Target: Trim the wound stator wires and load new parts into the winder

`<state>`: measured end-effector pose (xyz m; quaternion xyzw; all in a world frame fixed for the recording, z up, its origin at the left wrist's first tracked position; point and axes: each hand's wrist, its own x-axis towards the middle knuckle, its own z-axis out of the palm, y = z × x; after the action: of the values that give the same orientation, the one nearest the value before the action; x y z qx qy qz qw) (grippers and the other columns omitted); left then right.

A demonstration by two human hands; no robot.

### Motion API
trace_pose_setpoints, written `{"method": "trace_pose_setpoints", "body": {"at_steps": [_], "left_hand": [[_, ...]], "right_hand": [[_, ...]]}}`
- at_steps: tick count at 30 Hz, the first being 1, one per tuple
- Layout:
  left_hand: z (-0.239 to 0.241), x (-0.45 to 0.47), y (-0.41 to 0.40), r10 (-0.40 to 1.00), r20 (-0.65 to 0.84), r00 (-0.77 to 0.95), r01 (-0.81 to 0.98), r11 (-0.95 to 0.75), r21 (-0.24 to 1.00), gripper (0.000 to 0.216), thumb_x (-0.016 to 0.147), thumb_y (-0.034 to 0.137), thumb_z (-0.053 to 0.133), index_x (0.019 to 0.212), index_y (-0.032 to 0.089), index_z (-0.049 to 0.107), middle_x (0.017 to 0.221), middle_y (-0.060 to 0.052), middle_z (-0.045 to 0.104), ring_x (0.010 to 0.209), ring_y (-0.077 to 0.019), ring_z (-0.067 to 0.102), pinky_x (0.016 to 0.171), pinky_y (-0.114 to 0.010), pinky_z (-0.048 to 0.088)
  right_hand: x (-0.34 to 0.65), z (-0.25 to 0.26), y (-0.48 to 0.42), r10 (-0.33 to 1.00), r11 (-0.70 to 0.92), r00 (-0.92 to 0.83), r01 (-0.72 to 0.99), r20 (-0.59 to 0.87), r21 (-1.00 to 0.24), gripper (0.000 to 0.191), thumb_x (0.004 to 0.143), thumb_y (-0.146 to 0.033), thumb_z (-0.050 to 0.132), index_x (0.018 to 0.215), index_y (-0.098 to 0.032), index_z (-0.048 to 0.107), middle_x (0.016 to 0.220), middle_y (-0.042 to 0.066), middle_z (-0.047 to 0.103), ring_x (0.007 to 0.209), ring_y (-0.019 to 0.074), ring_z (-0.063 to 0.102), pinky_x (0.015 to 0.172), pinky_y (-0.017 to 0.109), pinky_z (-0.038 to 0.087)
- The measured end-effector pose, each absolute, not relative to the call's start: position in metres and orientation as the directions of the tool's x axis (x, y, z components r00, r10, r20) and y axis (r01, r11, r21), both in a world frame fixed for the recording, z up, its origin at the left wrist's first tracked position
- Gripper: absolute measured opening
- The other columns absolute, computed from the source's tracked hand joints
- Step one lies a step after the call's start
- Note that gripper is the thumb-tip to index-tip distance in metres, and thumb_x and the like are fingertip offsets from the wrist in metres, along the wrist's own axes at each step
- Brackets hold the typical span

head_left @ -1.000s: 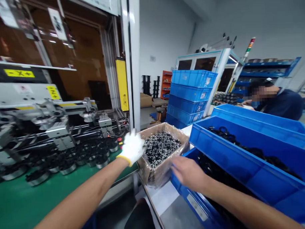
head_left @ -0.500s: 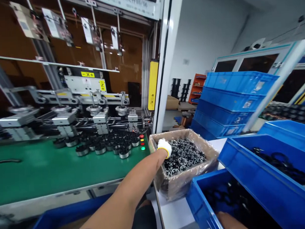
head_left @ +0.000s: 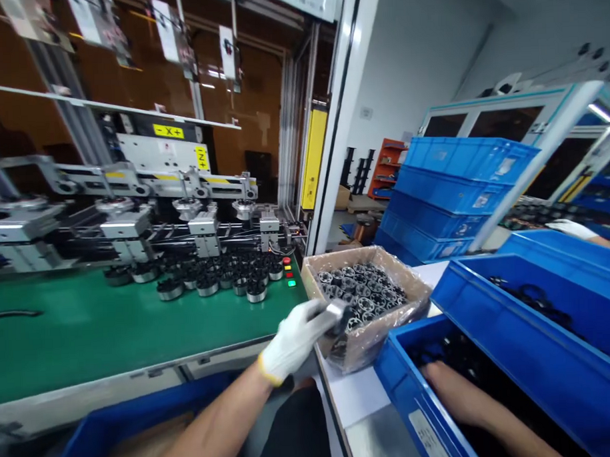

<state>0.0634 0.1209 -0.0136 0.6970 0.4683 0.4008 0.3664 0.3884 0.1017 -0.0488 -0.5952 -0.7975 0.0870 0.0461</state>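
Observation:
My left hand (head_left: pixel 296 339), in a white glove with a yellow cuff, is closed on a silver-and-black ring-shaped metal part (head_left: pixel 338 312). It holds the part over the near left edge of a plastic-lined cardboard box (head_left: pixel 372 343). Inside that box lie many similar round parts (head_left: pixel 366 304). My right hand (head_left: pixel 439 376) reaches down into a blue bin (head_left: pixel 421 411) of dark ring-like pieces. Its fingers are hidden among them and in shadow.
On the green work surface (head_left: pixel 113 342) stand several black-and-silver round parts (head_left: pixel 207 285) before machine fixtures (head_left: pixel 205 226). Lit buttons (head_left: pixel 288 274) sit at its corner. Blue crates (head_left: pixel 457 163) are stacked behind the box. Another person's gloved hand (head_left: pixel 572 229) shows at far right.
My left hand has come out of the cardboard box, back toward me, with a ring-shaped metal part in it. My right arm reaches further into the blue bin. The view has shifted slightly.

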Motion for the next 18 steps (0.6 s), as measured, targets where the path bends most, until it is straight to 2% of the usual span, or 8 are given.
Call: {"method": "trace_pose_setpoints", "body": {"at_steps": [2,4,6,7,10,13,15,18], "left_hand": [[-0.04,0.042,0.081,0.965,0.171,0.199,0.192,-0.21,0.959,0.083,0.099,0.074,0.011,0.12,0.015,0.066,0.107,-0.015,0.075,0.087,-0.0236,0.072,0.077,-0.04,0.062],[-0.062,0.029,0.056,0.989,0.035,0.144,-0.218,-0.003,0.976,0.073,0.094,0.079,0.034,0.122,0.02,0.067,0.116,-0.014,0.075,0.091,-0.0233,0.073,0.077,-0.038,0.062],[-0.074,0.023,0.045,0.974,-0.116,0.195,-0.575,0.209,0.791,0.059,0.082,0.07,0.068,0.12,0.025,0.071,0.124,-0.01,0.074,0.098,-0.0232,0.073,0.078,-0.034,0.062],[-0.076,0.023,0.043,0.957,-0.16,0.242,-0.67,0.284,0.686,0.056,0.077,0.063,0.079,0.118,0.026,0.073,0.126,-0.009,0.074,0.1,-0.0232,0.073,0.078,-0.033,0.062],[-0.073,0.026,0.043,0.936,-0.194,0.293,-0.743,0.35,0.571,0.053,0.071,0.055,0.088,0.115,0.028,0.077,0.123,-0.007,0.075,0.098,-0.0225,0.073,0.076,-0.033,0.063],[-0.071,0.027,0.04,0.946,-0.222,0.236,-0.753,0.323,0.573,0.05,0.068,0.054,0.09,0.109,0.027,0.078,0.119,-0.005,0.076,0.096,-0.0217,0.073,0.074,-0.032,0.064],[-0.074,0.026,0.035,0.955,-0.211,0.206,-0.74,0.294,0.605,0.052,0.069,0.056,0.088,0.11,0.026,0.078,0.119,-0.007,0.076,0.096,-0.0217,0.073,0.075,-0.03,0.063],[-0.079,0.025,0.029,0.975,-0.115,0.189,-0.709,0.216,0.672,0.05,0.075,0.054,0.085,0.116,0.026,0.076,0.117,-0.008,0.076,0.097,-0.0203,0.072,0.08,-0.027,0.061]], "right_hand": [[0.386,-0.035,0.109,0.957,0.268,-0.285,0.941,-0.056,-0.208,0.023,0.074,-0.006,0.061,0.062,-0.021,0.073,0.062,0.004,0.073,0.06,0.0213,0.072,0.059,0.025,0.053],[0.386,-0.02,0.116,0.974,0.22,-0.226,0.954,-0.009,-0.204,0.024,0.082,-0.009,0.056,0.08,-0.018,0.078,0.076,0.008,0.078,0.073,0.0237,0.076,0.072,0.029,0.058],[0.383,-0.003,0.12,0.984,0.173,-0.163,0.965,0.065,-0.195,0.029,0.091,-0.015,0.051,0.101,-0.014,0.079,0.099,0.014,0.08,0.095,0.0275,0.077,0.091,0.036,0.057],[0.377,0.006,0.12,0.983,0.165,-0.146,0.967,0.109,-0.196,0.032,0.095,-0.019,0.05,0.11,-0.013,0.077,0.108,0.015,0.079,0.102,0.0284,0.076,0.097,0.039,0.056],[0.344,0.027,0.105,0.898,0.337,-0.229,0.907,0.374,-0.253,0.032,0.098,-0.028,0.053,0.119,-0.014,0.073,0.108,0.013,0.079,0.099,0.0252,0.076,0.096,0.038,0.059],[0.297,0.028,0.073,0.654,0.66,-0.373,0.706,0.658,-0.256,0.024,0.099,-0.024,0.058,0.117,-0.015,0.071,0.103,0.009,0.079,0.089,0.0189,0.076,0.085,0.03,0.062],[0.272,0.019,0.052,0.527,0.795,-0.464,0.566,0.712,-0.22,0.022,0.099,-0.017,0.058,0.118,-0.016,0.068,0.098,0.007,0.078,0.084,0.0154,0.075,0.079,0.025,0.061],[0.257,0.003,0.034,0.429,0.881,-0.555,0.432,0.713,-0.194,0.023,0.097,-0.009,0.058,0.119,-0.015,0.066,0.099,0.009,0.076,0.087,0.0152,0.073,0.079,0.025,0.061]]}}
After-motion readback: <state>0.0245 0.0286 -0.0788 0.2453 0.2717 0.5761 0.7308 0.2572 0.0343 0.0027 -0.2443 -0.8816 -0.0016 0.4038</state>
